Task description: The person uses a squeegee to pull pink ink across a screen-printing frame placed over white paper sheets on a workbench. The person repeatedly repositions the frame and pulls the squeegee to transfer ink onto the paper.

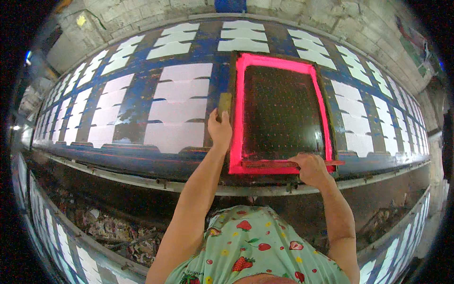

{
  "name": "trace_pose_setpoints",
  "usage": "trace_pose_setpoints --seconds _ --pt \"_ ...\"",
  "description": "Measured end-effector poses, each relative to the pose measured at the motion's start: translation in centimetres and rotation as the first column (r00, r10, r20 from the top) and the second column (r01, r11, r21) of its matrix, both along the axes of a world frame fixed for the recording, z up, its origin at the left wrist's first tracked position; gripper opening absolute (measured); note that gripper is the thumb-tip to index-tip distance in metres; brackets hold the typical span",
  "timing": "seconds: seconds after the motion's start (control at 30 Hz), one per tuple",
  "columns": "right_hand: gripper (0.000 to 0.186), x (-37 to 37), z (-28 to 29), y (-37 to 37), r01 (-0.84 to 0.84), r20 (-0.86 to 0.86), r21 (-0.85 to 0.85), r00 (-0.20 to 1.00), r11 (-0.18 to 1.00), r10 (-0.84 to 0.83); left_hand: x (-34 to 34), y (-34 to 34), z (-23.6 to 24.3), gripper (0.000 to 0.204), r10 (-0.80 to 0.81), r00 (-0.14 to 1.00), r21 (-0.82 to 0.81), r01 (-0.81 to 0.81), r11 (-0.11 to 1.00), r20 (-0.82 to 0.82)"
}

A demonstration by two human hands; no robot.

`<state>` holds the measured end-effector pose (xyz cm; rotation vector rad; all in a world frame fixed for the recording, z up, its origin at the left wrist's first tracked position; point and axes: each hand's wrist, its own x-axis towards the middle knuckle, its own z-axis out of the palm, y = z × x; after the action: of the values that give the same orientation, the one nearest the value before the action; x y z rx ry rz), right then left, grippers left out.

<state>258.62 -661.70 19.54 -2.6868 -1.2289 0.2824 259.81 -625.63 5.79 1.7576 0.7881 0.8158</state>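
A printing screen (283, 111) with a dark mesh and a bright pink border lies flat on the long table. My right hand (312, 169) is closed on a red-stained squeegee (269, 164), which spans the screen's near end and lies along its pink edge. My left hand (220, 130) is beside the screen's left edge, fingers round a short olive-brown wooden bar (225, 102) that points away from me. Whether this bar is fixed to the screen frame I cannot tell. My fingers partly hide both the bar's lower end and the squeegee's right part.
Rows of white cut fabric pieces (177, 104) lie on the blue-stained table (130, 113), with more pieces (352, 113) right of the screen. A metal rail (250, 190) runs along the near edge. Below left is a heap of scraps (109, 227); other tables with white pieces flank me.
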Motion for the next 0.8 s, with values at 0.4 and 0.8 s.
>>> trace_pose_setpoints --seconds 0.4,0.8 --pt "0.057 -1.2 -4.2 0.6 0.039 0.212 0.092 0.976 0.995 -0.058 0.6 0.4 -1.0 0.056 -0.069 0.995 -0.095 0.075 0.993 0.067" --pt "0.042 23.9 -7.7 7.7 -0.052 0.431 0.128 0.902 0.990 -0.008 0.1 -0.6 2.0 0.048 -0.057 0.996 -0.073 0.053 0.996 -0.062"
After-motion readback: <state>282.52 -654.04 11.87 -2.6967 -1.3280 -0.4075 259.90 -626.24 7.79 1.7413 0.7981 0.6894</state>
